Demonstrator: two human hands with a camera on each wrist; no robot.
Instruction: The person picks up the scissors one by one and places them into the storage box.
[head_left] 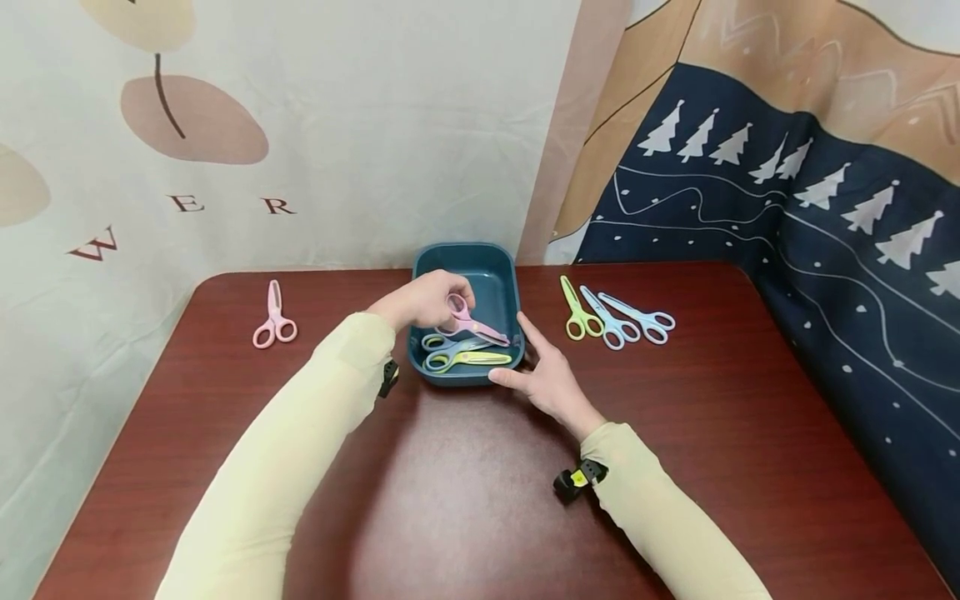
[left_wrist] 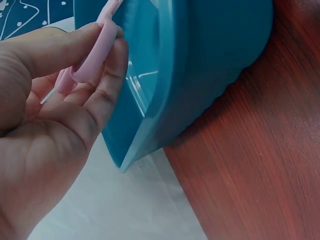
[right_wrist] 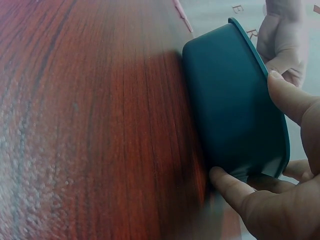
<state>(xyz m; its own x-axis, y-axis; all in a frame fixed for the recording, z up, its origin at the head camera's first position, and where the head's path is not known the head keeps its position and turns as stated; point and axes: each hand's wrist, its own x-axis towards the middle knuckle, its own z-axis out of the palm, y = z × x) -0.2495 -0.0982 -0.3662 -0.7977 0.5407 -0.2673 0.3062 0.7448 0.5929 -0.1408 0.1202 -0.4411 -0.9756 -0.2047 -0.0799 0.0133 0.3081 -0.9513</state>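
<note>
Presently the left hand point(head_left: 427, 298) pinches the pink scissors point(head_left: 478, 327) at the finger loops, above the near part of the teal tray point(head_left: 491, 287), blades slanting down toward its right wall. Just under or beside them lie a blue-grey pair point(head_left: 456, 344) and a yellow pair point(head_left: 483, 358); whether the pink blades touch these I can't tell. The right hand point(head_left: 551, 383) has its fingers spread round the near right corner, thumb by the near rim, bracing the tray rather than clenching it.

Whether the pair is lifted or lowered, I'd keep it closed and tips down, and move it slowly, since its loops could snag on the neighbours' handles. The right fingers do well outside the wall, out of the tips' way; light pressure should be enough, as a hard push might slide the tray on the desk point(head_left: 465, 500). Another pink pair point(head_left: 275, 314) lies to the left; a green pair point(head_left: 579, 312) and two blue pairs point(head_left: 606, 317) lie close together to the right.
</note>
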